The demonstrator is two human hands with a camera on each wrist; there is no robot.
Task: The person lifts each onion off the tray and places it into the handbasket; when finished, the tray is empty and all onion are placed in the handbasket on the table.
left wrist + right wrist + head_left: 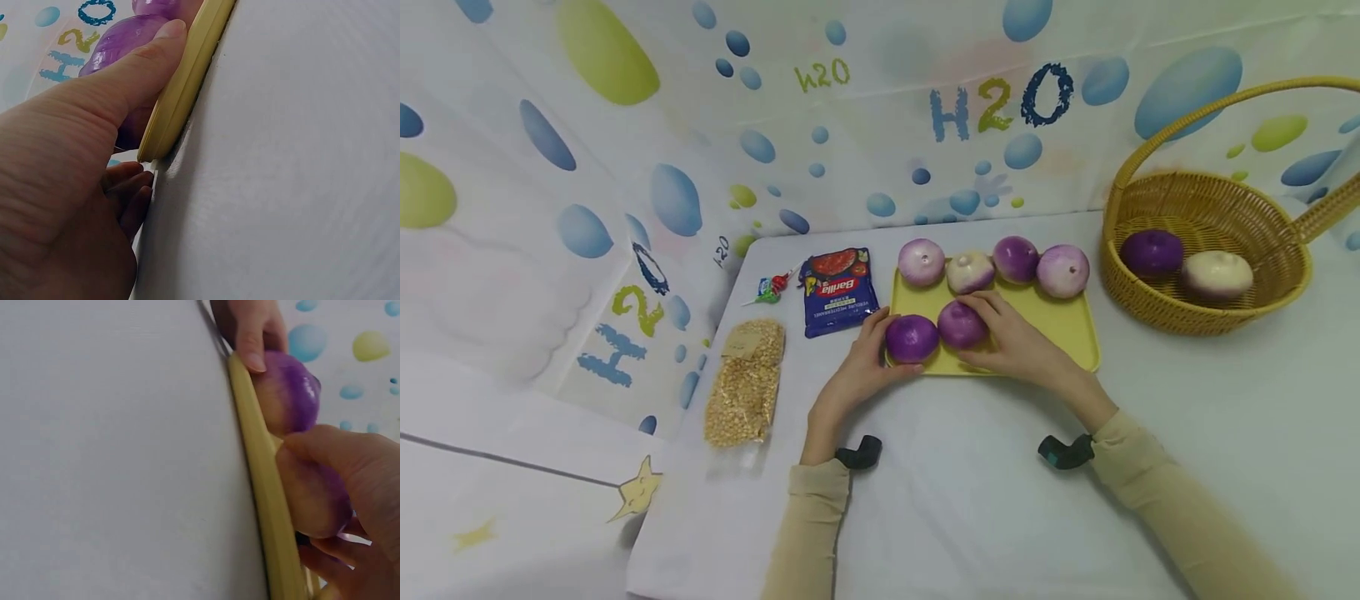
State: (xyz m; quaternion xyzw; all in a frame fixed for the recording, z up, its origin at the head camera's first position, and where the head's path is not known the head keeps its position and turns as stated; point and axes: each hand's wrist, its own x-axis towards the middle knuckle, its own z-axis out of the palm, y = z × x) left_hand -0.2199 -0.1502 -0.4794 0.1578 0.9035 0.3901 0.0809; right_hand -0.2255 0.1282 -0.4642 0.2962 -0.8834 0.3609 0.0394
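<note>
Two purple-and-white turnips stand side by side at the front left of a yellow tray (1060, 333). My left hand (862, 364) holds the left turnip (912, 338) from its left side, the thumb across its front by the tray rim, as the left wrist view shows. The right turnip (963, 324) is in my right hand (1021, 340), thumb in front and fingers round its far side. Seen from the right wrist, both turnips have purple tops over pale undersides. Behind them runs a back row of several turnips (1017, 259), some mostly pale, some deeper purple.
At the right stands a wicker basket (1195, 321) with a tall handle and two turnips inside. Left of the tray lie a blue Barilla packet (838, 292), wrapped lollipops (771, 287) and a clear bag of yellow kernels (745, 383). A patterned curtain (865, 125) hangs behind.
</note>
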